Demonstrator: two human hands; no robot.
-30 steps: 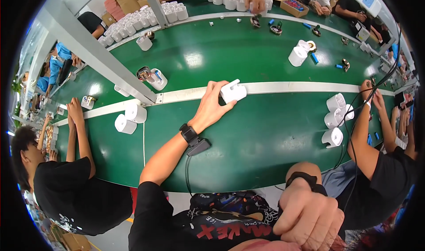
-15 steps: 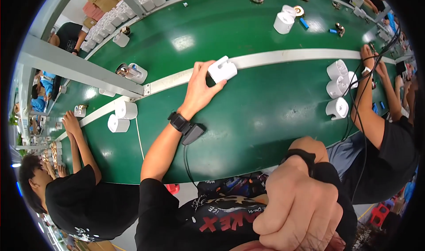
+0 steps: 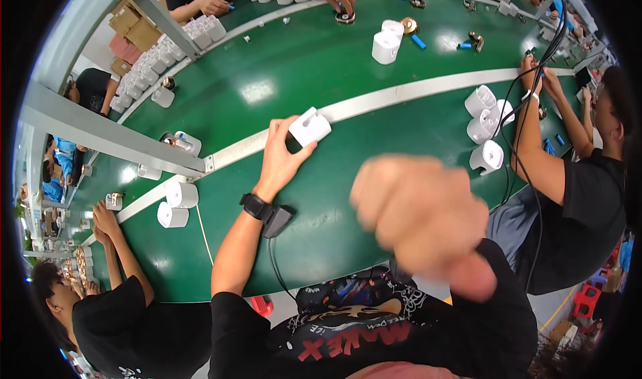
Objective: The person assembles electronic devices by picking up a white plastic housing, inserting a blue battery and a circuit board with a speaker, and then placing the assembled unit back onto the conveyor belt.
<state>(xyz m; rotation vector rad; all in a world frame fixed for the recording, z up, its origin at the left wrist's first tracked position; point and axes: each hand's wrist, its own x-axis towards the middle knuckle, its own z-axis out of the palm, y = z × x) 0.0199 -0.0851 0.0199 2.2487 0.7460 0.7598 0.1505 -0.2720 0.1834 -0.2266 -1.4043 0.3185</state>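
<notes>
My left hand grips a white plastic housing with a slot cut in its upper end. Thumb and fingers wrap its near-left side, at the pale divider strip of the green bench. Close to the camera, my right hand is a blurred, curled fist raised over the bench's near edge; whatever it might hold is hidden. Two more white housings stand left of my left forearm. Several similar housings are grouped to the right, beyond the fist.
A grey metal post slants down to the divider strip. Black cables hang at the right. Across the strip lie a capped housing, blue cylinders and small parts. Co-workers sit at left and right; other people's hands work at the far edge.
My right fist has lifted up and away from my chest, over the bench edge. The view has shifted; my left hand still holds the housing by the strip. Other people's hands appear at the far edge.
</notes>
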